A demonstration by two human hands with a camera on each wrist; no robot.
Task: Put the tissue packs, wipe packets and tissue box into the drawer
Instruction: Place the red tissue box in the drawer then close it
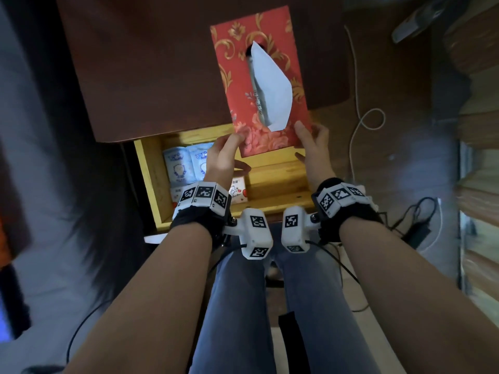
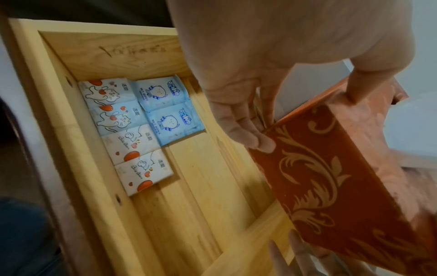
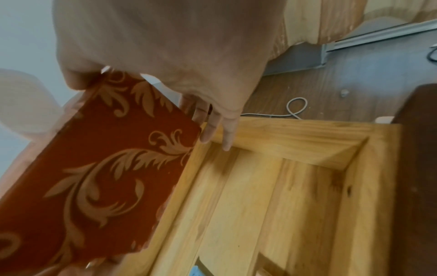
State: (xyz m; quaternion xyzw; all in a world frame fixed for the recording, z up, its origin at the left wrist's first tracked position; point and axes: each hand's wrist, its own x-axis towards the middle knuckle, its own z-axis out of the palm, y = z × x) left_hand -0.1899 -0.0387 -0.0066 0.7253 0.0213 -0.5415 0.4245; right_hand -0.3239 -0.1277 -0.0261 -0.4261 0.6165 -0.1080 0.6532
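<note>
A red tissue box (image 1: 235, 76) with gold scrollwork and a white tissue (image 1: 272, 85) poking out hangs tilted over the open light-wood drawer (image 1: 151, 179). My left hand (image 1: 229, 152) pinches its near left corner, thumb on top and fingers underneath. My right hand (image 1: 306, 143) pinches the near right corner the same way. In the left wrist view the tissue box (image 2: 331, 168) is above the drawer's bare right part. Two blue wipe packets (image 2: 170, 110) and several white tissue packs (image 2: 123, 134) lie flat along the drawer's left side.
The dark brown tabletop (image 1: 148, 76) overhangs the drawer's back. A white cable (image 1: 359, 125) loops on the wooden floor to the right, near a black power adapter (image 1: 415, 233). My legs are below the drawer front.
</note>
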